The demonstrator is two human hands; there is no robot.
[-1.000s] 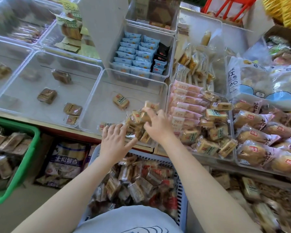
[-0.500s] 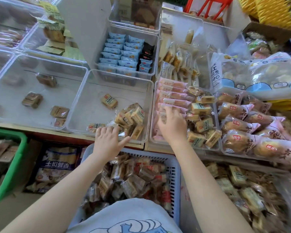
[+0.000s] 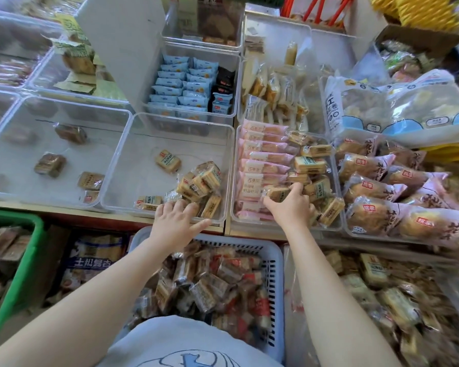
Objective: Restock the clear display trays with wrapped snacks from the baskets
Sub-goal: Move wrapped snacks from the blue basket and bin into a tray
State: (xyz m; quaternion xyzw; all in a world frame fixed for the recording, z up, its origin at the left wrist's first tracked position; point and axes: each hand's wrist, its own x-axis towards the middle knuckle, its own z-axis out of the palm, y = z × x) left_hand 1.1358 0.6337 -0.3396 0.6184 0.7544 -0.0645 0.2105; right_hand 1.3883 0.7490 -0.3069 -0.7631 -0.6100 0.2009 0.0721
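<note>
- The left hand (image 3: 176,224) lies flat on the near rim of the middle clear tray (image 3: 117,165), fingers spread, holding nothing.
- The right hand (image 3: 292,205) reaches into the neighbouring tray (image 3: 338,181) right of that one, fingers curled round a tan wrapped snack (image 3: 276,193).
- A heap of tan snacks (image 3: 200,185) fills the middle tray's near right corner.
- The white basket (image 3: 274,263) of wrapped snacks sits just below the middle tray.
</note>
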